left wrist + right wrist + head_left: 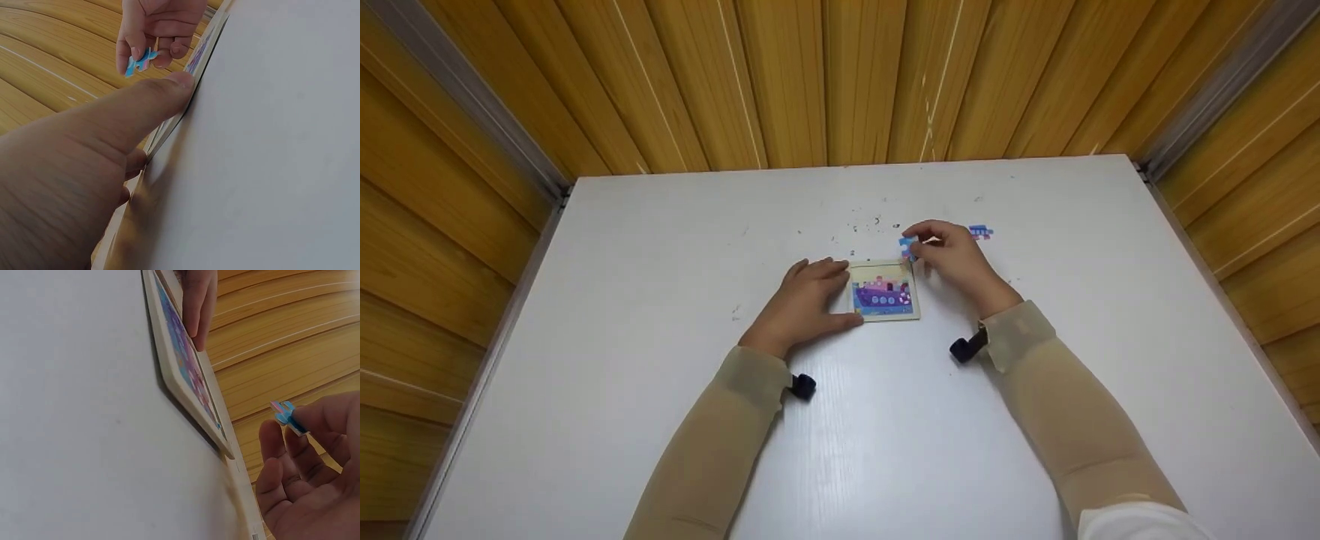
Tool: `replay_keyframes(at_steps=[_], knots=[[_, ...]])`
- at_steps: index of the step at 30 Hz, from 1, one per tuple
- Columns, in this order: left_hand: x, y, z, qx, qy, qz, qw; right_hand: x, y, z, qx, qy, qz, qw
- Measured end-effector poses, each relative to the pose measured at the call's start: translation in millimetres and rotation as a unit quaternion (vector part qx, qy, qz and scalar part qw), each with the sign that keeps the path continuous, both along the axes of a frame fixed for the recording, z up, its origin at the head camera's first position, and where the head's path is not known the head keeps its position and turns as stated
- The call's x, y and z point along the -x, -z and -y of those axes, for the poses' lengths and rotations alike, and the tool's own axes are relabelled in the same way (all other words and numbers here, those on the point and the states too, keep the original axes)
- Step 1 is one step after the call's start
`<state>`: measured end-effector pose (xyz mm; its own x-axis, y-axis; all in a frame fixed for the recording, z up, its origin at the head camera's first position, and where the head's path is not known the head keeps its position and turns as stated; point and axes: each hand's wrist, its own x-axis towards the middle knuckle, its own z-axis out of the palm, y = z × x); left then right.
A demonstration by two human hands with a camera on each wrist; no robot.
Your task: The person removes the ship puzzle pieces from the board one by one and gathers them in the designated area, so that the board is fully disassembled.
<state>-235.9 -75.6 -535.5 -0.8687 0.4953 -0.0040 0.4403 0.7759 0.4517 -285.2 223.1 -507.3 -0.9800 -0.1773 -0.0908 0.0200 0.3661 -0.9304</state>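
Note:
A wooden jigsaw puzzle board [883, 300] lies on the white table, its lower part filled with a purple and pink ship picture and its upper strip bare wood. At its left side my left hand [810, 300] grips the frame, thumb at the near corner and fingers at the far one. My right hand [956, 259] pinches a blue puzzle piece [908, 247] between thumb and fingers, just over the board's far right corner. In the right wrist view this puzzle piece [287, 416] shows some pink and is clear of the board.
Blue and pink puzzle pieces [979, 232] lie on the table [660, 315] beyond my right hand. Small dark marks dot the tabletop behind the board. Wood-patterned walls [862, 82] stand at the back and both sides.

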Motion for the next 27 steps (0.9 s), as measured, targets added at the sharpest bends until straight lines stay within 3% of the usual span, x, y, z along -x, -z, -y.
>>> replay_keyframes(at_steps=[7,20,27], knots=[[-2.2,-2.9,-0.6,-0.003,-0.005,0.005,1.0000,4.5,-9.2,-10.2,0.102,0.056,0.001,0.9932],[-0.4,-4.4,-1.6,0.003,-0.007,0.004,1.0000,14.1,-27.9,-48.2,0.130,0.120,-0.037,0.9835],[0.6,-5.2,-2.4,0.002,-0.008,0.004,1.0000,17.5,-34.3,-70.9,0.174,0.153,-0.047,0.9716]])
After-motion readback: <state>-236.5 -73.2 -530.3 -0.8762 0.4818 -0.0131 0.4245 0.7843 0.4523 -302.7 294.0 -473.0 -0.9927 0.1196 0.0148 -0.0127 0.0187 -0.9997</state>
